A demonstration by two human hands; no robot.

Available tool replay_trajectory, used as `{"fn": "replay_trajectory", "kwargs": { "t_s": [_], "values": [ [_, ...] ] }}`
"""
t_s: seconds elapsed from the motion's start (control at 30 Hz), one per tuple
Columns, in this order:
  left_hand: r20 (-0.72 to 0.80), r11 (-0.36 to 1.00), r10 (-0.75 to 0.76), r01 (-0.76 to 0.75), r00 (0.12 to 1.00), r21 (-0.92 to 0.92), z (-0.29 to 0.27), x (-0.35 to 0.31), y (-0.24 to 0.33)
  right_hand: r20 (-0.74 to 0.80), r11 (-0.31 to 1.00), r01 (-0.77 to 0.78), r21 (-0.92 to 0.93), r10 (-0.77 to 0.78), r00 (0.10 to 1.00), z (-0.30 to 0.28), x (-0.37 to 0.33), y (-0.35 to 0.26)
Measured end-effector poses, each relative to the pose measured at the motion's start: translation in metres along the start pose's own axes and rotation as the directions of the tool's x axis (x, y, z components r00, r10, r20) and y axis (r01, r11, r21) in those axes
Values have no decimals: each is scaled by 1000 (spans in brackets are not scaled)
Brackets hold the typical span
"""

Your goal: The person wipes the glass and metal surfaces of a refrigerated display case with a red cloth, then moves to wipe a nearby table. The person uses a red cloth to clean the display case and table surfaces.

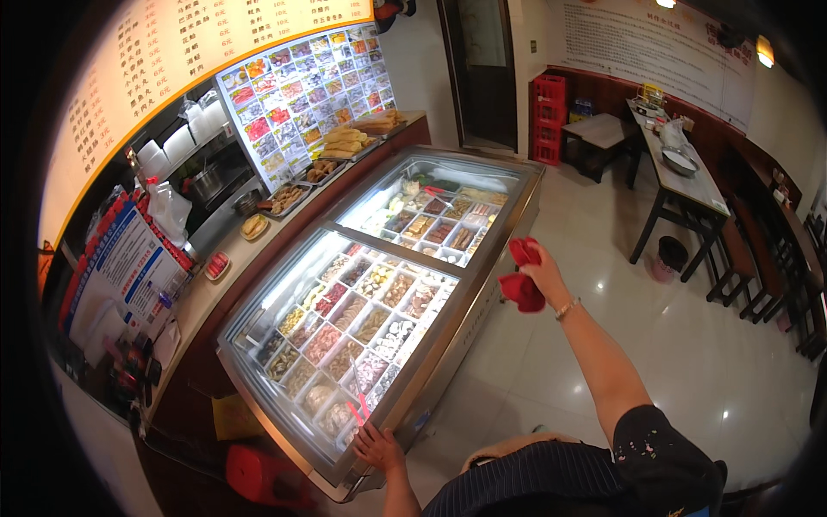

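Note:
A red cloth hangs bunched in my right hand, with the fingers closed round it. This hand is held out over the floor, just right of a glass-topped display case with a metal frame. On the near corner of that case lies my left hand, fingers spread, holding nothing. Close to its fingertips are red-handled tongs. Under the glass, several white trays of sorted food stand in rows; a second pair of red-handled tongs lies in the far section.
Left of the case runs a counter with food trays and small plates. A red stool stands by the case's near left end. To the right are a long table, benches, a dark bin and stacked red crates.

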State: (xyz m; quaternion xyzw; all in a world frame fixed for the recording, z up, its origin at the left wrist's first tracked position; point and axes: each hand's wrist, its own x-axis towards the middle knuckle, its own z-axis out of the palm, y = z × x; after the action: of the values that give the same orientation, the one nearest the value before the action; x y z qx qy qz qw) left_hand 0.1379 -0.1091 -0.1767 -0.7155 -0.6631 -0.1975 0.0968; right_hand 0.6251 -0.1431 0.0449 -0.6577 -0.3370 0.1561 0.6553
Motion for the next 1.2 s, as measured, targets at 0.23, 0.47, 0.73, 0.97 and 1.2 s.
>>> {"fn": "replay_trajectory", "kwargs": {
  "t_s": [0.23, 0.47, 0.73, 0.97, 1.2],
  "values": [
    [-34, 1000, 3, -3, 999, 23, 3, 0, 1, -3, 987, -28, 161, 28, 1000, 27, 29, -31],
    [3, 1000, -3, 3, 1000, 16, -1, -2, 0, 10, 992, -74, 100, 73, 997, 32, -1, -13],
    [-20, 1000, 13, -12, 1000, 26, 1, 0, 0, -33, 979, -134, 157, 140, 990, 23, -10, -31],
    [10, 1000, -6, 6, 1000, 27, -1, -1, 2, -55, 983, -97, 157, 107, 993, 18, -27, -12],
    [-17, 999, 14, -13, 1000, 37, -3, -1, 3, 87, 906, -413, 98, 405, 910, 16, -125, 80]
  ]
}}
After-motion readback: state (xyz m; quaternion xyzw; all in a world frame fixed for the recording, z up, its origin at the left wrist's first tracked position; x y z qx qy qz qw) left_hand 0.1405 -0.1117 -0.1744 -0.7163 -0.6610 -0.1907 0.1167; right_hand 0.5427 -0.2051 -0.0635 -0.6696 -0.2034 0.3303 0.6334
